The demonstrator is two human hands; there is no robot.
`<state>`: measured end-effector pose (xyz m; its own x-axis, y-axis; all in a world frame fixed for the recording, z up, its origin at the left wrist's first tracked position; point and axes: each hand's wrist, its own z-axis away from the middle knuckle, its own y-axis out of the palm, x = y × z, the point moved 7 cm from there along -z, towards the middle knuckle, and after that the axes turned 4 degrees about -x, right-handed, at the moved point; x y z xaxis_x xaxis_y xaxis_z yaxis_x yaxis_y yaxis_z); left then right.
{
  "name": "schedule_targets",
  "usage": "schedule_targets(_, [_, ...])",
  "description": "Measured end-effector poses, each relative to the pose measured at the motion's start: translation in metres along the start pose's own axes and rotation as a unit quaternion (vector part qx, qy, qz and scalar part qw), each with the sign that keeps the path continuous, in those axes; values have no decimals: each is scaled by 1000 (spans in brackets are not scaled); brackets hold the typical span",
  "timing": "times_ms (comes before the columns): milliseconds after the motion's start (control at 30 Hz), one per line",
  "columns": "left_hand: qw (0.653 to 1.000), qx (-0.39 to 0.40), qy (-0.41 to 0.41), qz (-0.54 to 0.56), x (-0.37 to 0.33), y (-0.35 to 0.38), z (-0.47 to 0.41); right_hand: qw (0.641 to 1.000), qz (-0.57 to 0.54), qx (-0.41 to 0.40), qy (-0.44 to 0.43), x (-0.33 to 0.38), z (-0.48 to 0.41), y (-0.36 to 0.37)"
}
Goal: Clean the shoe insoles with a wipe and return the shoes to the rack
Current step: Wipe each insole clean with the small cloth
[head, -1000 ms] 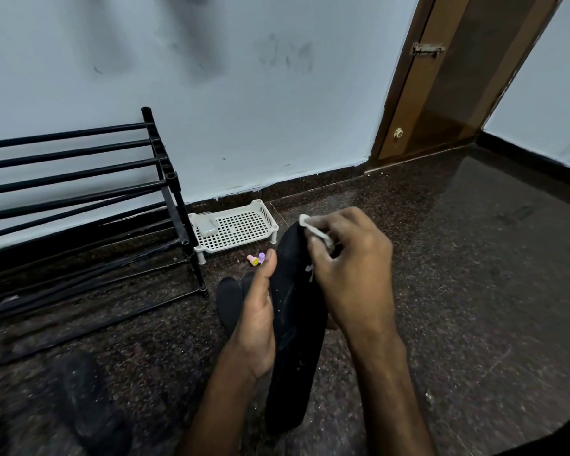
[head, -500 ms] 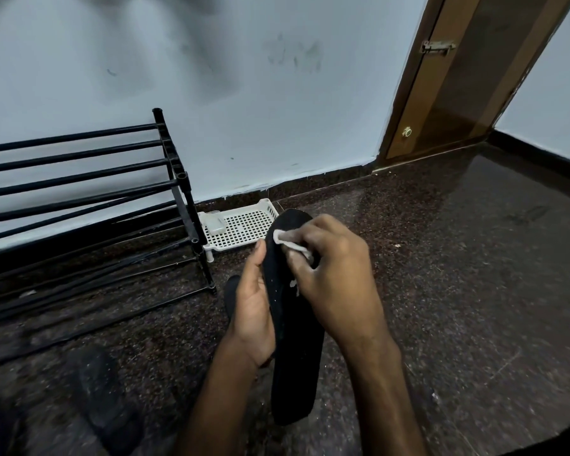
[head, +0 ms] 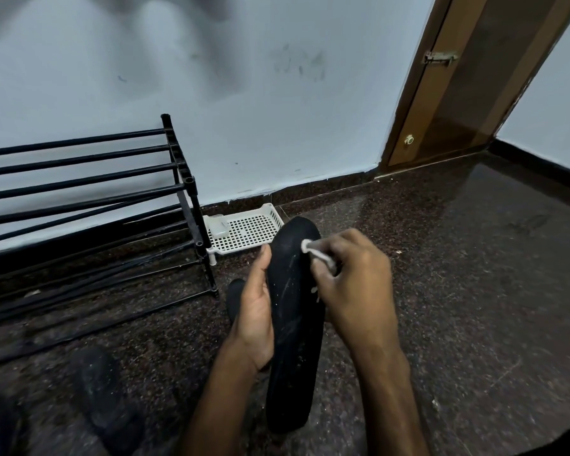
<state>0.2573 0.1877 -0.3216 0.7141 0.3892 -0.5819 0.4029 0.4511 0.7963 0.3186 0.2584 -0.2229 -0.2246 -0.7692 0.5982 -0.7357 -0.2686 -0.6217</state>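
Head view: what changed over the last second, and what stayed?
The right hand has rubbed the wipe from the very tip of the insole a little down its toe area, first leftward, then back to the right edge. Nothing was taken or let go. The left hand still grips the insole's left edge; the rack and white tray have not moved.

We see a long black insole (head: 292, 324), matt and cloth-like, flecked with pale lint. The crumpled white wipe (head: 313, 252) looks soft and papery. The dark speckled stone floor (head: 458, 274) shines glossy, and the white perforated tray (head: 244, 230) is smooth plastic.
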Motion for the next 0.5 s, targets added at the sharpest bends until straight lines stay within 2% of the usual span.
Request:
schedule_targets(67, [1000,-4,-11,-4,3,2,0,999,11,-44,17,-3,-7,-8])
schedule_targets(100, [1000,-3,-11,-6,4,3,0,999,7,-42,8,1,-10,-7])
schedule_targets(200, [1000,-6,-2,4,1,0,-1,998,-20,24,-47,19,-6,8])
schedule_targets(267, [1000,-7,-2,8,-2,-3,-1,998,-21,36,-51,17,0,11])
schedule_targets(400, [1000,10,-23,-8,4,2,0,998,5,-59,22,-5,-6,-7])
schedule_targets(500, [1000,16,-27,-3,7,3,0,999,-6,-48,-20,10,-11,-2])
